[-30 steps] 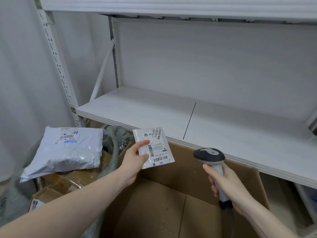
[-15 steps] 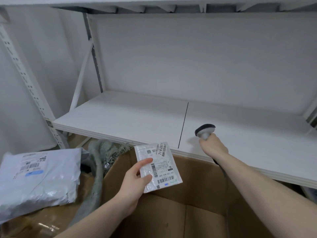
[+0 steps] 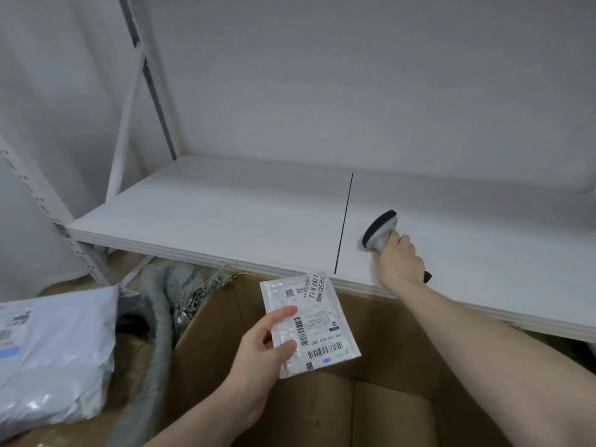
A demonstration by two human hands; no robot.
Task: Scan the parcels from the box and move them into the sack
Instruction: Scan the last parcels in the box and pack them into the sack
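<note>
Two parcels show: a small white labelled pouch (image 3: 309, 324) pinched by the left hand (image 3: 261, 353) over the brown cardboard box (image 3: 364, 411), thumb on its face; a large grey mailer bag (image 3: 54, 356) lies at nine o'clock. The right hand (image 3: 400, 262) grips one grey-black handheld scanner (image 3: 380, 230) on the white shelf (image 3: 225, 221).

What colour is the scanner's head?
Black face on a light grey body, on the scanner in the head view.
</note>
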